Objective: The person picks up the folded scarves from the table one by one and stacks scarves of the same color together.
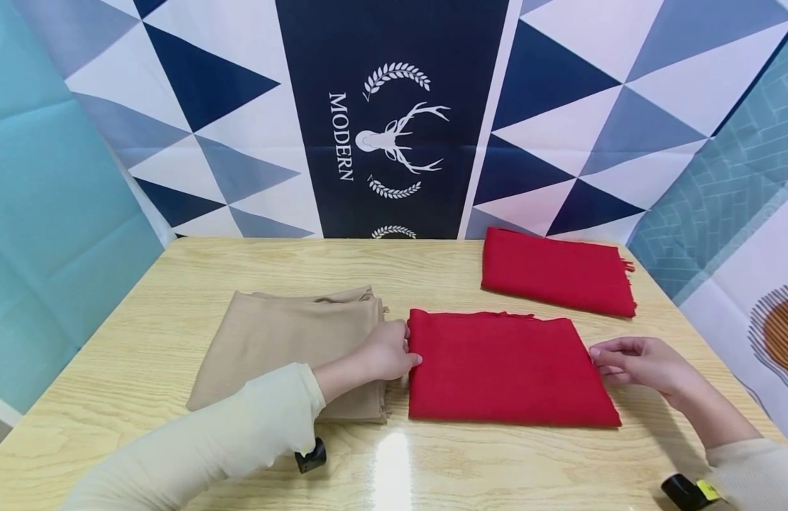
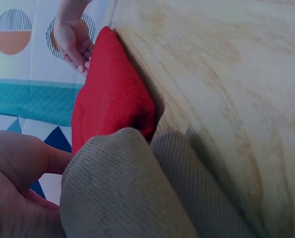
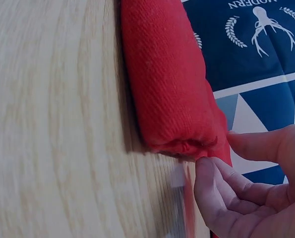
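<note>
A folded red scarf (image 1: 505, 369) lies flat on the wooden table in front of me. My left hand (image 1: 387, 351) pinches its left edge, the thumb on top of the cloth. At the opposite edge my right hand (image 1: 646, 365) pinches the side of the scarf between thumb and fingers. In the right wrist view the fingertips (image 3: 205, 166) are right at the layered end of the red cloth. A folded beige scarf (image 1: 285, 348) lies just left of the red one, under my left forearm. It hides part of my left fingers' hold in the left wrist view.
A second folded red scarf (image 1: 556, 273), with fringe at its right end, lies at the back right of the table (image 1: 432, 468). Patterned backdrop cloth (image 1: 394, 42) hangs behind the table's far edge, and more fabric hangs at both sides.
</note>
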`<state>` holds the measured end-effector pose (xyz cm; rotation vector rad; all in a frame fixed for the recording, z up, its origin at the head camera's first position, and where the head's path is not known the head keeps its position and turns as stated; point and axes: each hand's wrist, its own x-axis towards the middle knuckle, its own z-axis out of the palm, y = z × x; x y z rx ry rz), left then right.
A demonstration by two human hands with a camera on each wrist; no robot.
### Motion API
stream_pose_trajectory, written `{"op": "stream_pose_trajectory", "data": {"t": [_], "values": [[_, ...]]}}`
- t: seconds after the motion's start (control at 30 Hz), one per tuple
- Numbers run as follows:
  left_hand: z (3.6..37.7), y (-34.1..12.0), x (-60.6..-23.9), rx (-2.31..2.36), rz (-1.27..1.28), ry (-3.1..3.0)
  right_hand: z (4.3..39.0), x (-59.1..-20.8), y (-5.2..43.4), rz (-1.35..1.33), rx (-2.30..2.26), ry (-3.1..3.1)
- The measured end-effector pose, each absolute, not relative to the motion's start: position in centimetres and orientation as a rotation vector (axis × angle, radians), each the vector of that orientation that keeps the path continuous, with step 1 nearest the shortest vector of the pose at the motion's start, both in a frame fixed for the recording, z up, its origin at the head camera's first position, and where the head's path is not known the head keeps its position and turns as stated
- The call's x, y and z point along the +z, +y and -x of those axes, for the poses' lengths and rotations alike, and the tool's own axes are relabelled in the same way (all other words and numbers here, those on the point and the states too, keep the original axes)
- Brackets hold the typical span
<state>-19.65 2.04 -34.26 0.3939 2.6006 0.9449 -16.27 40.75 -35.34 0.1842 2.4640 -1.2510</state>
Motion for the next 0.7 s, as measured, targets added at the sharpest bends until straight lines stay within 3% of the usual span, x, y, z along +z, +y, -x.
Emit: {"op": "stream_pose_trajectory", "data": {"t": [0.43, 0.7], "values": [[19.6, -0.3, -33.3, 0.817, -1.040, 2.707, 16.9, -35.0, 39.9, -0.148, -1.112, 2.626], [19.5, -4.2, -32.7, 0.767, -1.269, 2.793, 18.1, -34.3, 39.7, -0.115, -1.078, 2.750]]}}
